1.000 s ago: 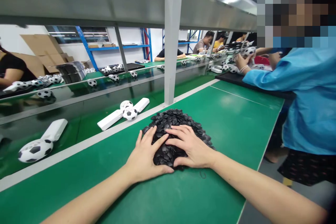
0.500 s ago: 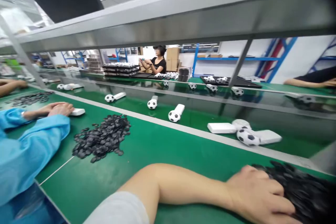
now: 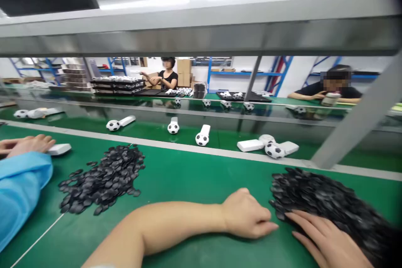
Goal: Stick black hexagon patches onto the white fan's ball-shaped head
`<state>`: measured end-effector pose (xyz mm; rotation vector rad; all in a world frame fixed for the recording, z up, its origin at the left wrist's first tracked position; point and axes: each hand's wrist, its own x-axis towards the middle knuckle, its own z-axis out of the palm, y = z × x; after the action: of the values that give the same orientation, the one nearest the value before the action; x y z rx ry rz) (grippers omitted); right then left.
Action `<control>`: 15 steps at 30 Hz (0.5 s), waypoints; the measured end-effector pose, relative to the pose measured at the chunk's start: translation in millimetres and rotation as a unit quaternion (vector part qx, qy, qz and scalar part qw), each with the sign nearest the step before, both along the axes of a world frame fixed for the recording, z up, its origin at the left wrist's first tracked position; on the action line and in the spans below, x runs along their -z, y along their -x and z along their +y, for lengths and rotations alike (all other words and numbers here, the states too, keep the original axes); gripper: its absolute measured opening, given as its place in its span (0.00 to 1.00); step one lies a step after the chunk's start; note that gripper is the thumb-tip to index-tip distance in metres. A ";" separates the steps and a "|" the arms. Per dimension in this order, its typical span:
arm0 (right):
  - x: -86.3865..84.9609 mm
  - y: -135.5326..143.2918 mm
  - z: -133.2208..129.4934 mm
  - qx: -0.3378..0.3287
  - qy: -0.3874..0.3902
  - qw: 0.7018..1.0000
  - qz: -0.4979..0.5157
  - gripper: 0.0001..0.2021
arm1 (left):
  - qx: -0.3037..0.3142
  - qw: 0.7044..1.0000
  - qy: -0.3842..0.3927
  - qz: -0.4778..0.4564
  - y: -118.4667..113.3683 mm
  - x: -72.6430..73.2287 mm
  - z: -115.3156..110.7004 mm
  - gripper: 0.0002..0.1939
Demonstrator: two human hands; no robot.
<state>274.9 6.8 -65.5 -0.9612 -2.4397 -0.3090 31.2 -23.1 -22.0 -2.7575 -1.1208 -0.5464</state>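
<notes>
My left hand (image 3: 248, 214) rests low over the green table, just left of a large heap of black disc-like pieces (image 3: 323, 194). Its fingers are curled in and pressed together; whatever they hold, if anything, is hidden. At the front edge of that heap is my right hand (image 3: 333, 238), coming in from the lower right. Its fingers are stretched out, with the tips at the nearest black pieces. Beyond the heap lie white pieces with soccer balls on their ends (image 3: 276, 150), resting by the metal strip.
A second heap of black pieces (image 3: 105, 178) lies to the left, near a co-worker's blue sleeve (image 3: 21, 194). More soccer-ball pieces (image 3: 202, 137) lie on the belt. A slanted metal post (image 3: 358, 113) rises at right under a shelf. Two people sit across the line.
The view has swung right. My left hand has drawn back from the right-hand heap and curled its fingers. My right hand has come into sight beside the heap.
</notes>
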 end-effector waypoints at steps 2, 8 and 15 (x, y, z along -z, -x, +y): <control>-14.3 13.2 -7.1 0.013 -0.005 0.999 -0.032 0.12 | 0.006 1.000 -0.007 -0.003 8.9 0.2 -5.6 0.18; -50.8 53.5 -23.9 0.063 0.087 0.991 -0.084 0.12 | -0.002 0.998 0.032 -0.053 26.6 -3.4 -21.2 0.06; -58.9 81.7 -23.9 0.121 0.105 0.984 -0.074 0.09 | 0.015 0.993 0.079 -0.085 28.5 -3.4 -24.0 0.04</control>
<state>193.2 -17.1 -6.7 -1.3756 -2.5281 -0.2140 2.6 -47.1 -18.6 -2.9136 -1.2091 -0.7391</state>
